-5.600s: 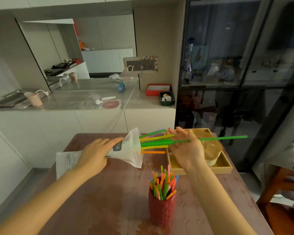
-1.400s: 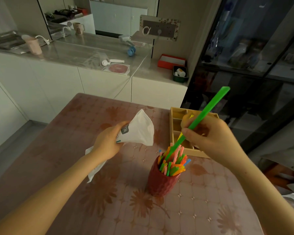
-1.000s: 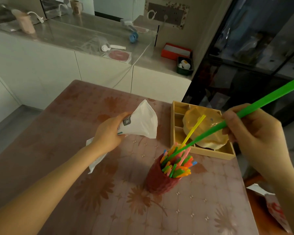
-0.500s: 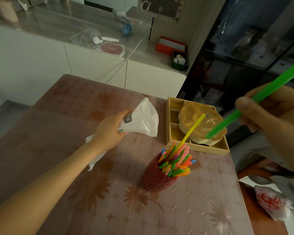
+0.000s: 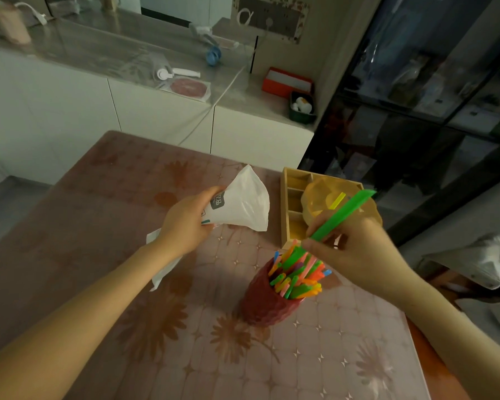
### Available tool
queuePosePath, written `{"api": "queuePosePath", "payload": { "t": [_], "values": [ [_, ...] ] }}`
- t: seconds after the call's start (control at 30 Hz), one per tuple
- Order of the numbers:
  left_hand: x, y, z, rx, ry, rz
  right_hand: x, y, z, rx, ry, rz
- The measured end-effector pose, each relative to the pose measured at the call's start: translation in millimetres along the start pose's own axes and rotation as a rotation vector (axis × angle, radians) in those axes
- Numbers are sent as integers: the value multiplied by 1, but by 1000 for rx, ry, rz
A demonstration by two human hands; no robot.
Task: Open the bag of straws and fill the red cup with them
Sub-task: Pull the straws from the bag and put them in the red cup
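A red textured cup (image 5: 264,303) stands on the table, packed with several coloured straws (image 5: 298,277). My right hand (image 5: 355,252) pinches a long green straw (image 5: 341,216) just above the cup's mouth, its lower end among the other straws and its top slanting up to the right. A yellow straw (image 5: 337,200) pokes up behind it. My left hand (image 5: 185,223) grips a white plastic straw bag (image 5: 240,206) around its middle, left of the cup, open end pointing right; no straws show inside it.
A wooden compartment tray (image 5: 290,209) with a yellow lidded dish (image 5: 315,197) sits just beyond the cup. The table (image 5: 127,284) has a floral pink cover. A white counter with small items runs behind, and a dark glass cabinet stands at right.
My right hand has come back down and left with the green straw, from high at the right to the cup's mouth. The left hand and bag stayed put.
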State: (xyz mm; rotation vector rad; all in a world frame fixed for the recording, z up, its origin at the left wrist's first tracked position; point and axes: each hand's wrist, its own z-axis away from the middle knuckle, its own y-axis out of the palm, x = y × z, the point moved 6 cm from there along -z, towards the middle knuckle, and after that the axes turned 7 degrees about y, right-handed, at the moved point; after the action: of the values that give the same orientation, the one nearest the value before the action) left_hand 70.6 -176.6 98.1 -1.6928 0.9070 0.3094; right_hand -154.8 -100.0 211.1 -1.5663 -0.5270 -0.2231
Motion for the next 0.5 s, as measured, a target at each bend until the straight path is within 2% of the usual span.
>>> {"api": "queuePosePath", "payload": {
  "t": [0.17, 0.3, 0.37, 0.43, 0.5],
  "values": [
    [2, -2, 1, -13, -19, -10, -6, 36, -8, 178, 27, 151],
    [3, -2, 3, -13, 0, -1, 0, 15, -10, 64, -1, -43],
    [3, -2, 2, -15, 7, 0, 2, 9, -10, 14, -57, -64],
    [2, -3, 1, -16, 8, 8, 1, 20, -12, 59, -55, 52],
    [-1, -3, -1, -8, 16, 20, -2, 40, -9, 212, -2, 218]
  ]
}}
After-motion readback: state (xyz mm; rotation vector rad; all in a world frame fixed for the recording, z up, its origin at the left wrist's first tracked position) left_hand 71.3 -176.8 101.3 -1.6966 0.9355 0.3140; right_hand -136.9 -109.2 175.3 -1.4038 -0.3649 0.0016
